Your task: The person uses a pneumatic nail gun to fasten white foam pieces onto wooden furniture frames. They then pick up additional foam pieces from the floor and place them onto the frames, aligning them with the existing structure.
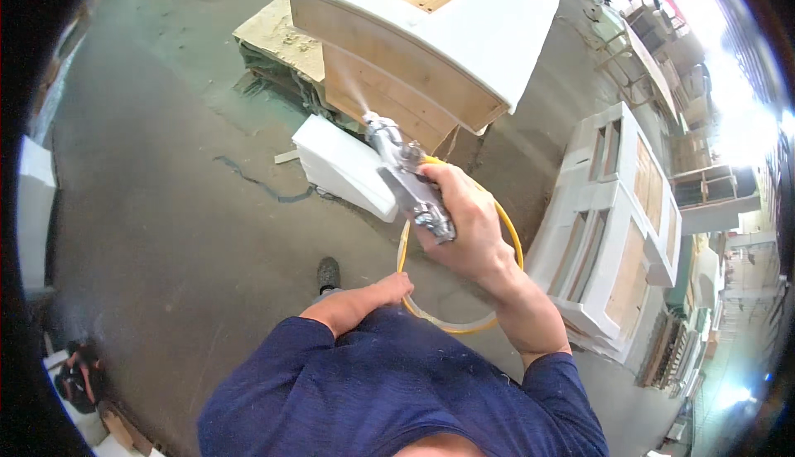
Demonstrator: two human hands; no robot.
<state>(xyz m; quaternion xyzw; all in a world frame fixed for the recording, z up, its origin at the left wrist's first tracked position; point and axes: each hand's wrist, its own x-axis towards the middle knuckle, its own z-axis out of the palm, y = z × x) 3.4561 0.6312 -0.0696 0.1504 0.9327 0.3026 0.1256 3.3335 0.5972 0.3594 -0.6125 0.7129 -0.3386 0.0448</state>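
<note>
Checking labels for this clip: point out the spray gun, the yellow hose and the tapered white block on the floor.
Spray gun [404,177]: head view, on its silver body.
Yellow hose [515,233]: head view, on the loop's right side.
Tapered white block [346,167]: head view, on its broad side.

No text, label, brand, number or sign can be read in this view.
</note>
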